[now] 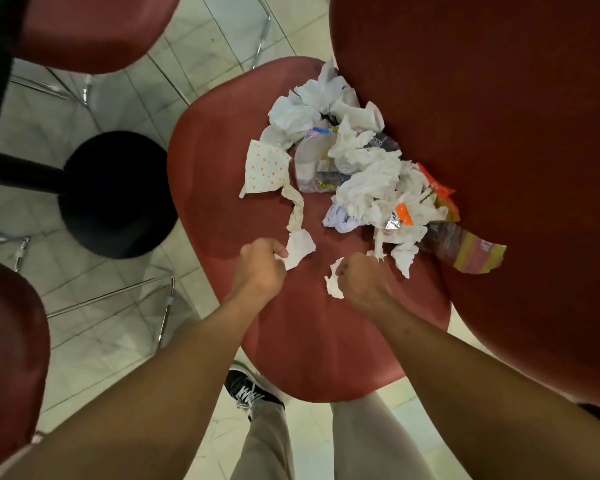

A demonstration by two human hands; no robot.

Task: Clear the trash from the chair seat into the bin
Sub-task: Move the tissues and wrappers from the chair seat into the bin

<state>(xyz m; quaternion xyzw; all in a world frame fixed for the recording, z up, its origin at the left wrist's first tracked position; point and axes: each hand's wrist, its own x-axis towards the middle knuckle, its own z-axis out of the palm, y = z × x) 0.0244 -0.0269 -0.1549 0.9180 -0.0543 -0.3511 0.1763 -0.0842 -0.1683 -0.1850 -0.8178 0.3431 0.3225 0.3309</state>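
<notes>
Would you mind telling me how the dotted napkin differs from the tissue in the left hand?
The dotted napkin bears orange spots; the tissue is plain white. The napkin lies loose and fairly flat on the chair seat; the tissue is crumpled, pinched by the left hand. Both are paper trash.

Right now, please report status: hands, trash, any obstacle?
Left hand grips tissue. Right hand grips scrap. Trash pile remains on seat. Bin unseen.

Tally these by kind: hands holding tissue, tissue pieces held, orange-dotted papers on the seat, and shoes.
Hands pinching tissue: 2, left hand and right hand
White crumpled tissue pieces held: 2
White paper with orange dots: 1
Black lace-up shoe: 1
Total: 6
</notes>
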